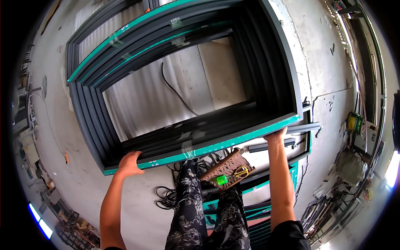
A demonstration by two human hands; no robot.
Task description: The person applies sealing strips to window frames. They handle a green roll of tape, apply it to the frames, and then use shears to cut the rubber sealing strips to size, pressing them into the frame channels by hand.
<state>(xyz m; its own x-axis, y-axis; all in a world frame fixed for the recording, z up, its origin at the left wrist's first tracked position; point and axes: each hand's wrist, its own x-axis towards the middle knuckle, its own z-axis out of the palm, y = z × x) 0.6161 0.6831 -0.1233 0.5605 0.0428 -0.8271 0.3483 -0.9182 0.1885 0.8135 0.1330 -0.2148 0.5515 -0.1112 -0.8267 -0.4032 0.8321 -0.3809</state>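
A stack of dark grey rectangular window frames (pixel 287 54) lies in front of me, with green film and clear tape along its edges. My left hand (pixel 130 163) is closed around the near left part of the top frame's edge, thumb along the green strip. Near the right corner, my right hand (pixel 276 135) grips the same near edge from below; its fingers are mostly hidden under the frame. Through the opening, a thin black strip (pixel 177 92) shows on the pale surface beneath.
A brown woven basket (pixel 221 166) by my legs holds yellow-handled scissors (pixel 241 171) and a bright green item (pixel 221 180). Black cord-like strips (pixel 166 198) lie coiled on the floor. Grey bars (pixel 273 144) and more green-edged frames (pixel 258 193) lie at right. Another frame stack (pixel 74 54) stands beyond.
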